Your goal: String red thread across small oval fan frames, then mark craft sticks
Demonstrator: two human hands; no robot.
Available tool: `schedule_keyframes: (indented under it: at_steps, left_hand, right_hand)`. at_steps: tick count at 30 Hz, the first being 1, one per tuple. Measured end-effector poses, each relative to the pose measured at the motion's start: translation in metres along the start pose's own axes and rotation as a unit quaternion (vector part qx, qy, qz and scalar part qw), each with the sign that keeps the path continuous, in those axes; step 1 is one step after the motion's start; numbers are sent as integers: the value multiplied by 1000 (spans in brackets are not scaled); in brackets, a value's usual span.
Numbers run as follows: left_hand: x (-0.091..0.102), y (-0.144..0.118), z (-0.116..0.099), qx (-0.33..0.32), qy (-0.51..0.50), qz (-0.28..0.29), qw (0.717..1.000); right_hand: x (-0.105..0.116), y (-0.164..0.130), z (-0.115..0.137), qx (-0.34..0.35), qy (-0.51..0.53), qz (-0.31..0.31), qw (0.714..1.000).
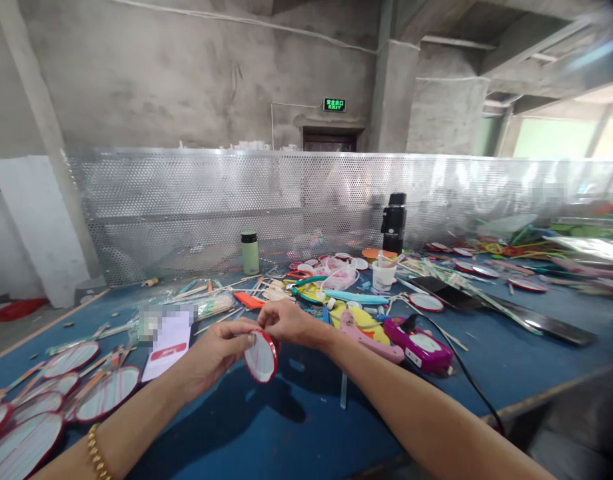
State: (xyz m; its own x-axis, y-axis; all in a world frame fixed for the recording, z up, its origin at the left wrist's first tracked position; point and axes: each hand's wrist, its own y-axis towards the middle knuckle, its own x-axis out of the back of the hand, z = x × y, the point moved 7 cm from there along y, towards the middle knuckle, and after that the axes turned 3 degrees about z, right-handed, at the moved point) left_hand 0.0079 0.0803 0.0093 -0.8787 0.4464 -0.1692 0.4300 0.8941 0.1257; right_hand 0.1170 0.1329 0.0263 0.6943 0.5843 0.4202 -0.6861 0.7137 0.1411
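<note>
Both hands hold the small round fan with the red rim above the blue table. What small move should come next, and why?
Probably the right hand should keep pressing along the top edge while the left hand turns the round fan slightly. Both hands pinch it at the top, it is tilted and lifted off the blue table, and its red rim looks like the part being worked.

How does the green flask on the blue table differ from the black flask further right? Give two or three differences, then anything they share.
The green flask is pale green with a dark cap; the black flask is black all over. The green flask looks shorter and slimmer than the black flask. The green flask stands alone; the black flask stands beside a white cup. Both stand upright, capped, before the perforated metal screen.
</note>
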Motion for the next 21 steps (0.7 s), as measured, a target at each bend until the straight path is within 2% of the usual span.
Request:
schedule_keyframes:
  at_steps: [3,6,7,9,11,12,16,19,21]
  left_hand:
    - [1,0,2,11,-1,-6,1000]
    - [-1,-2,-2,6,-3,-9,1000]
    - [-3,-3,-5,1,-2,0,1000]
    - [-10,-5,-11,-6,19,38,999]
    - [-15,-7,-17,-16,56,78,995]
    - [-16,-8,-19,-22,72,90,993]
    - [-7,-5,-23,-42,84,78,993]
    - [-1,-2,-23,-45,89,69,993]
    - [0,-2,-23,-47,85,59,993]
  right_hand:
    - [2,0,0,-27,-34,-21,999]
    - [7,-2,7,-3,-5,-35,999]
    - [6,-2,9,4,31,-23,999]
    - [0,-3,12,16,119,44,992]
    - [-5,-4,17,36,188,109,975]
    - [-5,-5,20,53,217,123,967]
    - [16,-9,35,130,359,67,922]
    - [19,-14,44,147,431,76,887]
    - [15,-16,49,156,450,90,875]
